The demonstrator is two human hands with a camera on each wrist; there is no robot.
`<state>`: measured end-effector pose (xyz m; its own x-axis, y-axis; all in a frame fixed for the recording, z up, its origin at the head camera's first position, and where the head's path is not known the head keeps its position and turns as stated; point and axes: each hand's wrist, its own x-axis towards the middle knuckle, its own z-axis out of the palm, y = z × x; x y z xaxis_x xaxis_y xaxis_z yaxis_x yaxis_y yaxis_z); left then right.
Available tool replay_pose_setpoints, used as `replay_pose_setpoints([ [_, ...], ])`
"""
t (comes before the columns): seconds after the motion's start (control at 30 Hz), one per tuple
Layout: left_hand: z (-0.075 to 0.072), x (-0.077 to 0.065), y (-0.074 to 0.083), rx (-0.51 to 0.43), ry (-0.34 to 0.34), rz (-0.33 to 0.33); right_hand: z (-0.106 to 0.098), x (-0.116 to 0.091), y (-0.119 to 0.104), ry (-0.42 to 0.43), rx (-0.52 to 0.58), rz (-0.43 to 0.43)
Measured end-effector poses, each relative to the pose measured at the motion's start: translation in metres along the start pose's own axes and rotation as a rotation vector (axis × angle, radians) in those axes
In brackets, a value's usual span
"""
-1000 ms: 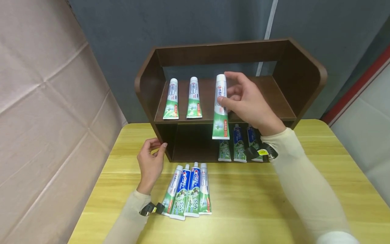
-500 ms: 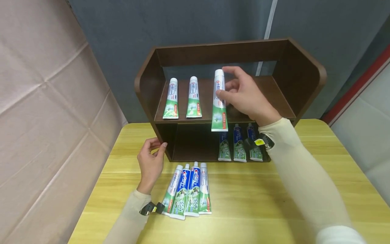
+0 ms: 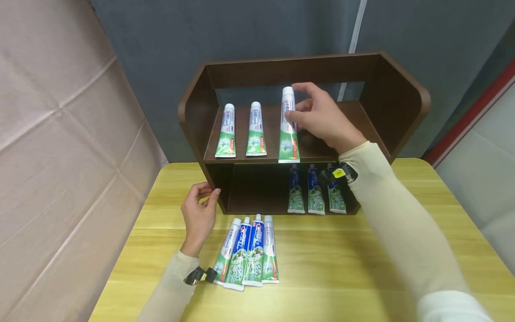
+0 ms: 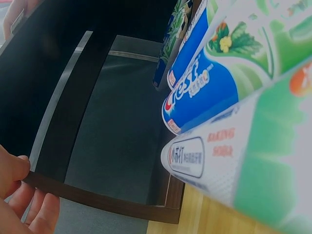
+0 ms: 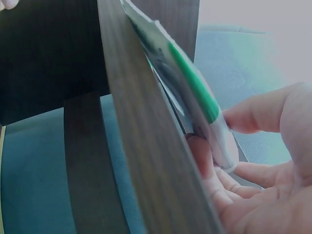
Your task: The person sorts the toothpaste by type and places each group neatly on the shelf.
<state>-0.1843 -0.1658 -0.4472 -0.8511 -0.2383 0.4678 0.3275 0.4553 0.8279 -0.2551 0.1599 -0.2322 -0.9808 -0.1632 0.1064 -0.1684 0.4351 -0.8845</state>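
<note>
My right hand (image 3: 326, 117) pinches a white-and-green toothpaste tube (image 3: 288, 138) near its cap, thumb on the front and fingers behind. The tube's flat end is at the front edge of the upper board of a dark brown shelf (image 3: 297, 68). To its left, two matching toothpaste tubes (image 3: 226, 132) lie on that board. My left hand (image 3: 200, 214) grips the edge of the shelf's left side panel low down; the left wrist view shows the thumb (image 4: 18, 166) on one face and fingers curled on the other.
Several toothpaste tubes (image 3: 253, 255), blue-and-green and white-and-green, lie fanned on the yellow wooden table (image 3: 322, 268) in front of the shelf. Three blue-and-green toothpaste tubes (image 3: 315, 192) lie in the lower compartment's right part. A pale wall covering (image 3: 72, 134) stands at left.
My right hand has moved the held tube up and slightly left, back toward the upper board, uncovering more of the lower tubes. The left hand has stayed in place.
</note>
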Motion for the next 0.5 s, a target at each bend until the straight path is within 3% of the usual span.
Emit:
replay_pose_setpoints([
  [0.5, 0.001, -0.001, 0.003, -0.017, -0.003, -0.001, -0.003, 0.021, -0.005, -0.085, -0.009, 0.112],
])
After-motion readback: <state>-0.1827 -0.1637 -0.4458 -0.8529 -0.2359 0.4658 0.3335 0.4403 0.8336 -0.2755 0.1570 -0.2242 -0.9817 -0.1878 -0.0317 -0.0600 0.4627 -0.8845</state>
